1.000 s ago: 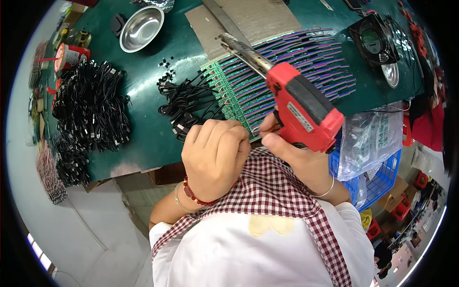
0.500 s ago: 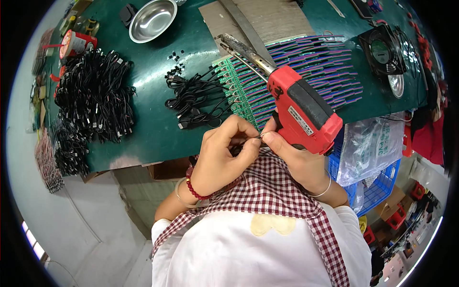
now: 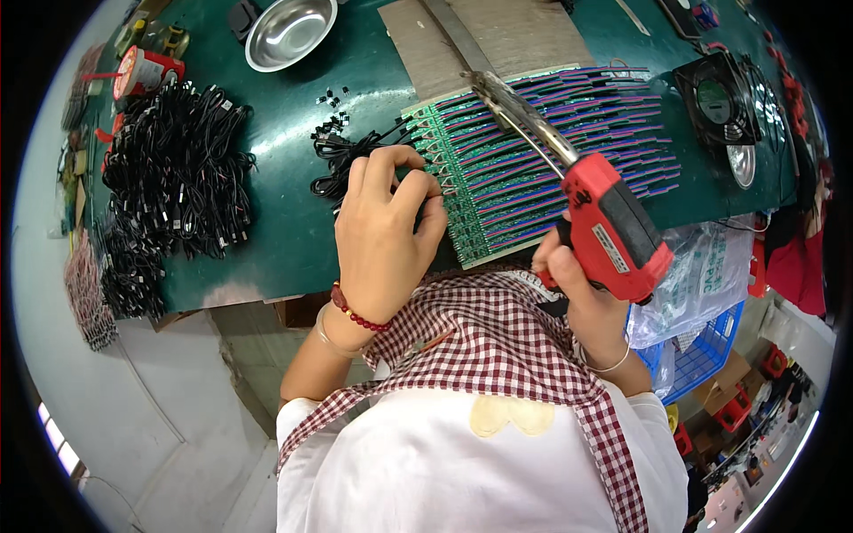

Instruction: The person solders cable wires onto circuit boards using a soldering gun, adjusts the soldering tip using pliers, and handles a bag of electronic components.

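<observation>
My right hand (image 3: 591, 306) is wrapped round the handle of a red and black soldering gun (image 3: 617, 226). The gun's metal barrel and thin feed tube point up and left over the wired boards. My left hand (image 3: 384, 226) is closed, its fingers curled at the left edge of a panel of green circuit boards (image 3: 458, 209); what the fingertips pinch, if anything, is hidden. Rows of blue, pink and black wires (image 3: 569, 147) run right from the panel. Beyond my left hand lies a small bunch of black cables (image 3: 336, 160), partly covered by it.
A large heap of black cables (image 3: 178, 178) lies on the green table (image 3: 284, 258) at left. A metal bowl (image 3: 290, 34), small black pieces (image 3: 333, 99) and a wooden board (image 3: 498, 40) are farther back. A black fan (image 3: 716, 99) stands right, above a blue basket (image 3: 706, 355).
My hands were together at the table's front edge, fingers on a thin dark lead. Now they are apart: the left has moved up to the panel, the right has shifted right with the gun.
</observation>
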